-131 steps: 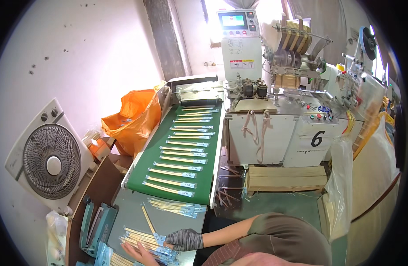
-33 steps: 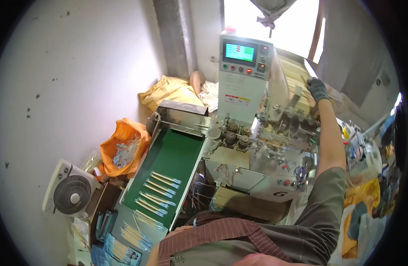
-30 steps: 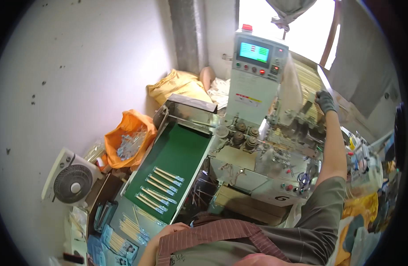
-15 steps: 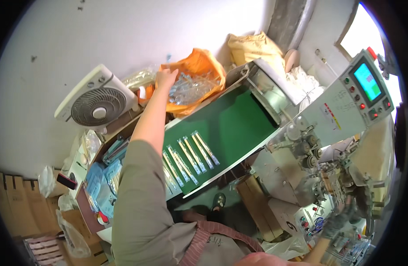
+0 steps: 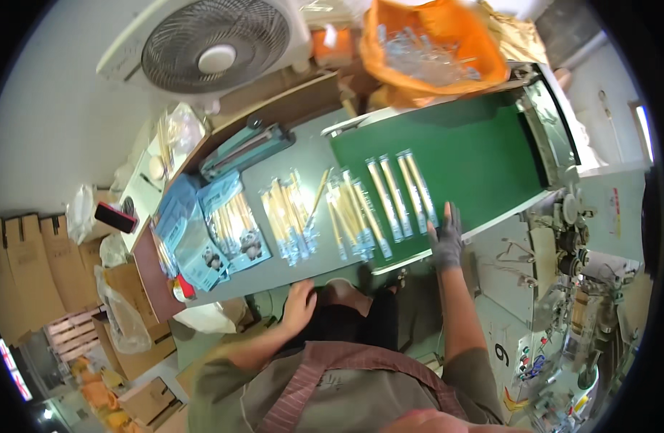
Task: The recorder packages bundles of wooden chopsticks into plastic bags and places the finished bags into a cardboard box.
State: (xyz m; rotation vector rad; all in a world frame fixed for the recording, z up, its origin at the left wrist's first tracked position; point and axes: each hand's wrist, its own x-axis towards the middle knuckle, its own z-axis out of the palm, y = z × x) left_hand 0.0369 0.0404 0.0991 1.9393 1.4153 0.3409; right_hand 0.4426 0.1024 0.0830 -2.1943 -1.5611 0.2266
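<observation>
My right hand (image 5: 447, 242), in a dark grey glove, is at the front edge of the green conveyor belt (image 5: 483, 151). Its fingers are stretched out with nothing in them, beside a few pale sticks in clear sleeves (image 5: 417, 189) with blue ends. To the left, more wrapped sticks lie in two loose groups, one a pile (image 5: 285, 216) on the grey tabletop (image 5: 263, 169). My bare left hand (image 5: 299, 307) is at the table's front edge, empty, its fingers loosely extended. Farther left lie blue printed bags (image 5: 234, 242), some holding sticks.
A teal bar-shaped device (image 5: 245, 150) stands at the table's back, below a fan (image 5: 216, 54). Behind the belt, an orange bag (image 5: 490, 61) holds clear plastic scraps. A phone (image 5: 115, 216) lies on the left shelf. Machinery (image 5: 563, 260) stands at right, cartons (image 5: 29, 274) far left.
My left hand has come back from the orange bag to the table's front edge. My right hand has moved from the machine to the belt. The view has swung down and left.
</observation>
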